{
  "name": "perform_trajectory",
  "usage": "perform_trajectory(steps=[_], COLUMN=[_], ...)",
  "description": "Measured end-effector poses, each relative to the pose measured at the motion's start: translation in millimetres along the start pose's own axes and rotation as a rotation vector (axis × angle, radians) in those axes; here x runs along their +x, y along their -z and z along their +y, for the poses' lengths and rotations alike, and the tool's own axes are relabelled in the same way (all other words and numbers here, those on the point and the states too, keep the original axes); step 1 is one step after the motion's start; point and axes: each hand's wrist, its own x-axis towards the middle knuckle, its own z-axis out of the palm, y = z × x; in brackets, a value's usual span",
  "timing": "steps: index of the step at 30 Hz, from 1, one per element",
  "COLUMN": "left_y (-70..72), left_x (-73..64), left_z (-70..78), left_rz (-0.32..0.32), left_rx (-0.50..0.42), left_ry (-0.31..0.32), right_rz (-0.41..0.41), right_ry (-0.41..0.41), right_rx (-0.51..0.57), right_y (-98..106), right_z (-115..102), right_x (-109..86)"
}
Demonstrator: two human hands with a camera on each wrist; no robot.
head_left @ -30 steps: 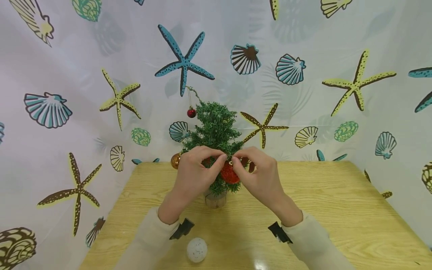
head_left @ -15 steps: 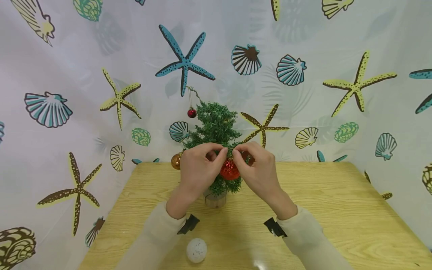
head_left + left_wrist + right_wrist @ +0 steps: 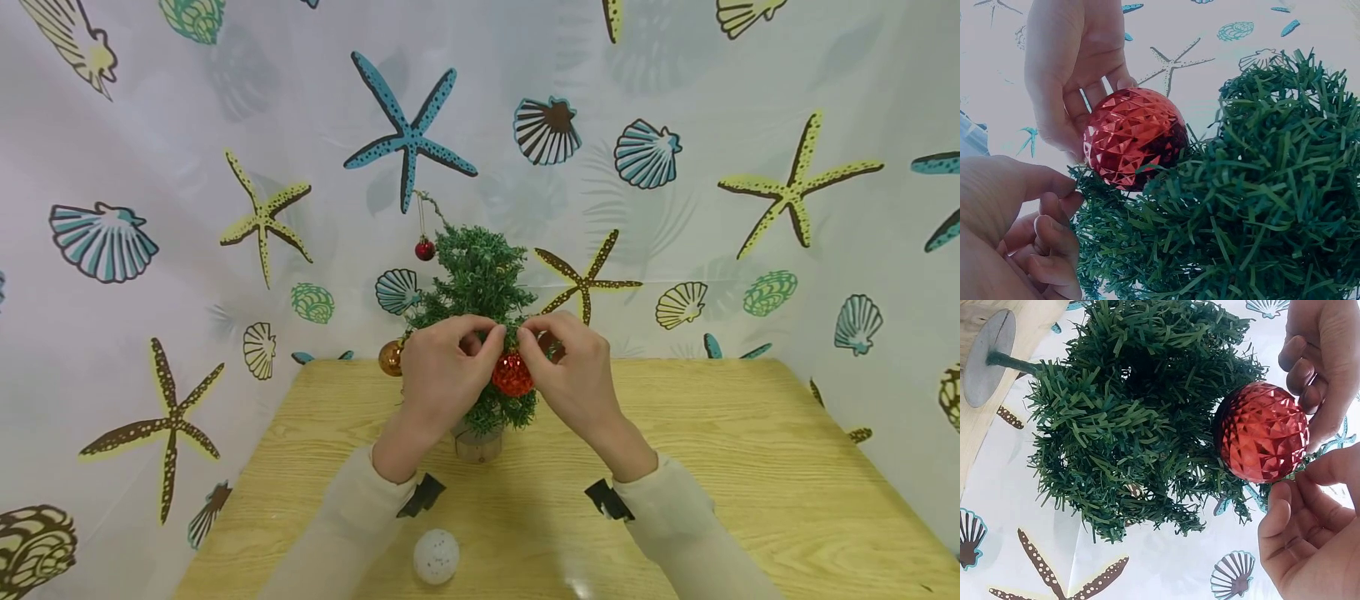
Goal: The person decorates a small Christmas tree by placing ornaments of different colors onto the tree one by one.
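A red faceted Christmas bauble [image 3: 513,377] hangs at the front of a small artificial Christmas tree [image 3: 480,275], between both hands. My left hand [image 3: 444,375] pinches a green branch tip with thumb and forefinger, seen closest in the left wrist view. On the other side, my right hand [image 3: 576,379] pinches at the top of the bauble [image 3: 1265,432] with thumb and forefinger. Whether its fingertips hold the hanging loop, the branch or both is too small to tell. The bauble's cap is mostly hidden by fingers and needles.
A small red bauble [image 3: 424,248] dangles from the bent treetop, and a gold bauble [image 3: 390,358] hangs at the tree's left. The round base [image 3: 478,446] stands on the wooden table [image 3: 712,467]. Near the front lies a white speckled ball [image 3: 436,557]. A patterned curtain [image 3: 495,75] encloses the table.
Both hands have risen slightly and moved closer to the tree, mostly in the first half second. The red bauble has risen slightly and shows more between the hands.
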Motion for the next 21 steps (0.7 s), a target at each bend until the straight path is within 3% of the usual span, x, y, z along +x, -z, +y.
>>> perform_trajectory(steps=[21], left_y=[1.5], left_x=[-7.4], left_z=[-0.4], left_rz=[-0.025], left_rx=[0.013], left_ry=[-0.001], right_rz=[-0.054], right_ry=[0.005], right_rx=[-0.015], right_y=[-2.1], right_z=[5.0], right_x=[-6.0])
